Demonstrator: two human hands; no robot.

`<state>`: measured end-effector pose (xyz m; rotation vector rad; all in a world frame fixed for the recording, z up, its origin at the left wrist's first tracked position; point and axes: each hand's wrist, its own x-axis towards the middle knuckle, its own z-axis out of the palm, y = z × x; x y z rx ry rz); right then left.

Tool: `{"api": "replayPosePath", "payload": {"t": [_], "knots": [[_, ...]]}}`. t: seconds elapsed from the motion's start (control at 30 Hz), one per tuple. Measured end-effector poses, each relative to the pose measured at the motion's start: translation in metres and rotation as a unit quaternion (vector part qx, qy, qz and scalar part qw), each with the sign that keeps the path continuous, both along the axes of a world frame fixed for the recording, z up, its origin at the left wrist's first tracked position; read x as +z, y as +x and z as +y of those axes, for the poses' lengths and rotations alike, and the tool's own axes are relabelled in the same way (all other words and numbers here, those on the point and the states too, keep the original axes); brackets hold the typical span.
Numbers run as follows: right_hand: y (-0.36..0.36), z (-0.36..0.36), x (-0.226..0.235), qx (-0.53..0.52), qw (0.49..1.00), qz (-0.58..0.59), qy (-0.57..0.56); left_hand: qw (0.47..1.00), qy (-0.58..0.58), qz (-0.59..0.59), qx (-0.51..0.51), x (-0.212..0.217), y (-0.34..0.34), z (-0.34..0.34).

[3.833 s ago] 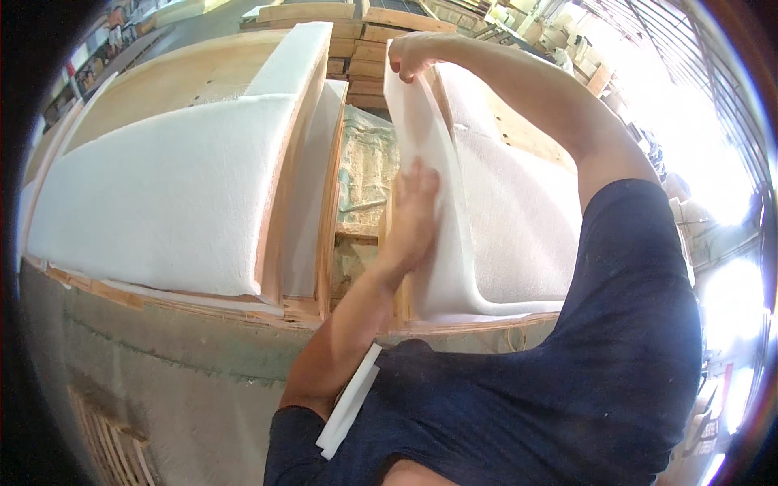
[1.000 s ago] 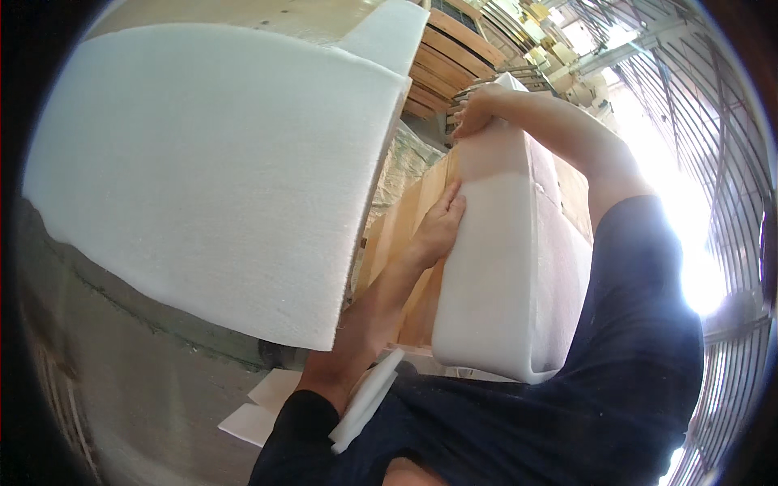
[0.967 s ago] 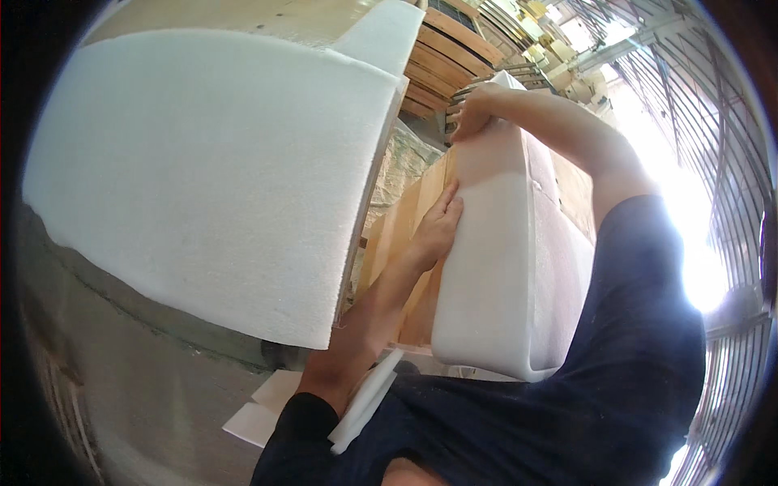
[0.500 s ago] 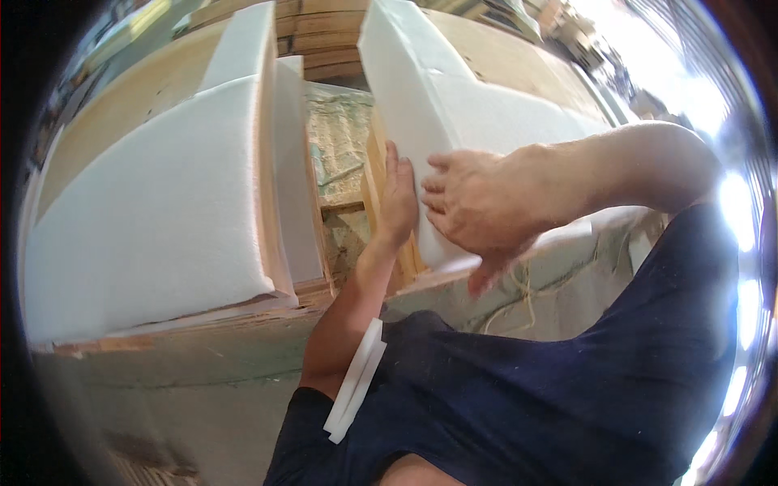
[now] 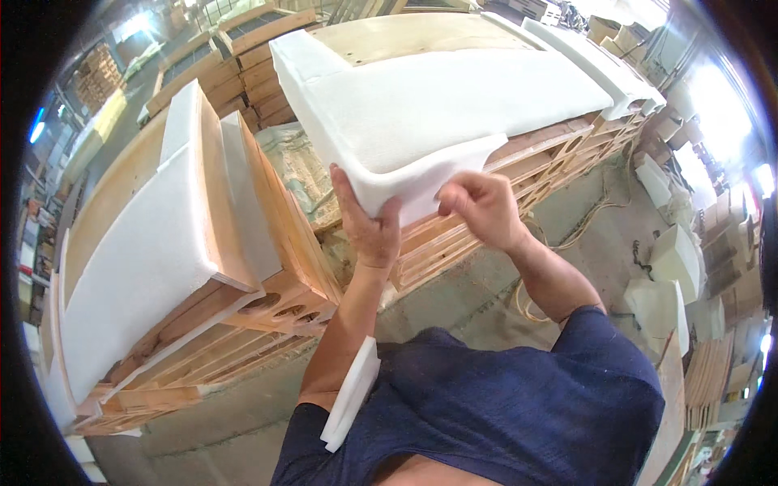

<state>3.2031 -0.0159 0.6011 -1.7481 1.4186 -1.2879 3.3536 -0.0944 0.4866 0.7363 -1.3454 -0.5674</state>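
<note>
A white foam sheet [image 5: 470,97] covers the curved top of a wooden frame [image 5: 454,243] and folds down over its near corner. My left hand [image 5: 369,223] grips that corner, its fingers along the side face and its thumb on the front flap. My right hand [image 5: 485,209] is closed, knuckles bent, by the flap's lower edge; whether foam is between its fingertips is hidden. Narrow white foam strips [image 5: 352,397] rest against my left upper arm near the sleeve.
On the left stands a second foam-covered wooden frame [image 5: 235,275], with a gap between the two. Behind are stacked wooden boards [image 5: 259,77]. A pale hose [image 5: 579,235] lies on the floor at right, near white foam blocks [image 5: 677,263] and stacked panels [image 5: 709,373].
My right hand has left the side of the foam corner, moved down to the front flap and curled closed. My left hand stays at the corner, its thumb now across the front. The view has swung right.
</note>
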Motion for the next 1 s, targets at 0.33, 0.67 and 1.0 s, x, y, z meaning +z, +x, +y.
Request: {"api": "replayPosePath", "payload": {"t": [0.33,0.67,1.0], "knots": [[-0.039,-0.044,0.022,-0.073,0.995,-0.016,0.071,0.994,0.111,-0.015,0.021,0.065,-0.007,0.021],[0.044,-0.030,-0.095,-0.170,0.984,-0.045,-0.038,0.949,0.231,0.077,-0.203,0.032,0.038,0.056],[0.410,0.195,-0.032,0.837,0.539,0.083,0.050,0.859,0.446,0.045,-0.247,-0.080,0.350,0.161]]}}
